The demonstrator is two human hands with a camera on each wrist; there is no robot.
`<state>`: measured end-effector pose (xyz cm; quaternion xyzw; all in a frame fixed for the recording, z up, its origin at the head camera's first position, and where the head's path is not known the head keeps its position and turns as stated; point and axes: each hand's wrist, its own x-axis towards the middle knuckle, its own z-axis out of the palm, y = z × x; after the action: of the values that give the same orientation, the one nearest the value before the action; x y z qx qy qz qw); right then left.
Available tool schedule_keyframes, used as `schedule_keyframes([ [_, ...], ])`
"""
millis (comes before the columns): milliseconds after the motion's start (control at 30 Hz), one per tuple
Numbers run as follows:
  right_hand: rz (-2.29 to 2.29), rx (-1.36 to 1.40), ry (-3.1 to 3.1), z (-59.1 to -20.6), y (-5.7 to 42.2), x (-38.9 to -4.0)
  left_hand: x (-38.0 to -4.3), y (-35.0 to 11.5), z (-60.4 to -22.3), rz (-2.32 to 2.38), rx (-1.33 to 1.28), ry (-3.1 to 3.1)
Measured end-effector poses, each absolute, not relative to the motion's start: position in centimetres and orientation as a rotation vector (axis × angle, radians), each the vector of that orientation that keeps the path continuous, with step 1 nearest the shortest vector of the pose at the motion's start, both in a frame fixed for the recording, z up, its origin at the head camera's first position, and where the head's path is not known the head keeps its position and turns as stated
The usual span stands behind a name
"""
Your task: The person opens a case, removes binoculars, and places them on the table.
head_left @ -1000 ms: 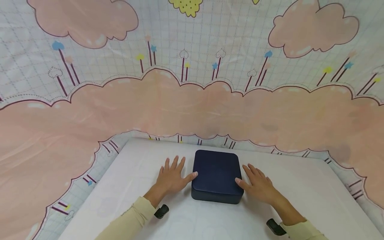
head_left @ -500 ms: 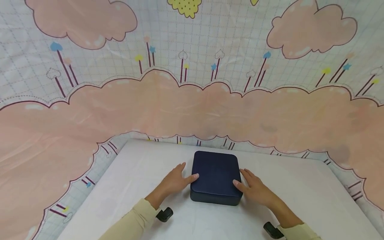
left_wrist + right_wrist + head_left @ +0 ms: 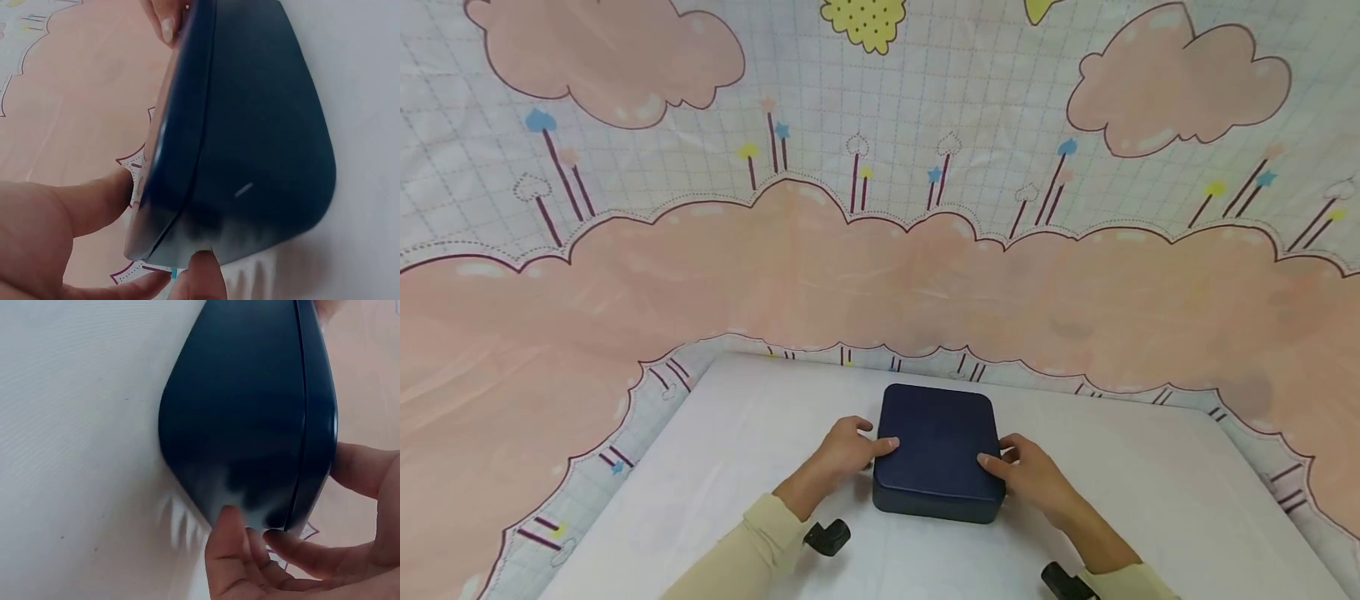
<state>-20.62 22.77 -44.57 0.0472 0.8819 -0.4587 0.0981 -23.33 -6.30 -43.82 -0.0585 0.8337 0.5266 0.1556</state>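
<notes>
A dark blue box (image 3: 936, 446) with rounded corners lies flat on the white table, its lid on top. In the head view my left hand (image 3: 841, 454) grips its left side, thumb on the lid and fingers bent down beside the wall. On the opposite side my right hand (image 3: 1034, 477) holds it likewise, thumb over the lid's edge. The left wrist view shows the seam between lid and base, with a fingertip (image 3: 206, 272) against the box wall. Several curled fingers (image 3: 234, 547) of the right hand meet the wall near the seam in the right wrist view.
The white table (image 3: 760, 400) spreads around the box on all sides. Behind it hangs a pink and white backdrop (image 3: 880, 283) printed with clouds. Black wrist cameras (image 3: 827, 537) sit at both cuffs, low over the table.
My spread fingers have curled in against the box's sides, and both thumbs have slid slightly further onto the lid. The box stays in place on the table.
</notes>
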Motion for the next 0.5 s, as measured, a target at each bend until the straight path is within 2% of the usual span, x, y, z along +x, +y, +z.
schedule_keyframes([
  [500, -1.547, 0.266, 2.439, -43.7, 23.1, -22.2, -23.6, -6.1, -42.9, 1.534, -0.213, 2.359],
])
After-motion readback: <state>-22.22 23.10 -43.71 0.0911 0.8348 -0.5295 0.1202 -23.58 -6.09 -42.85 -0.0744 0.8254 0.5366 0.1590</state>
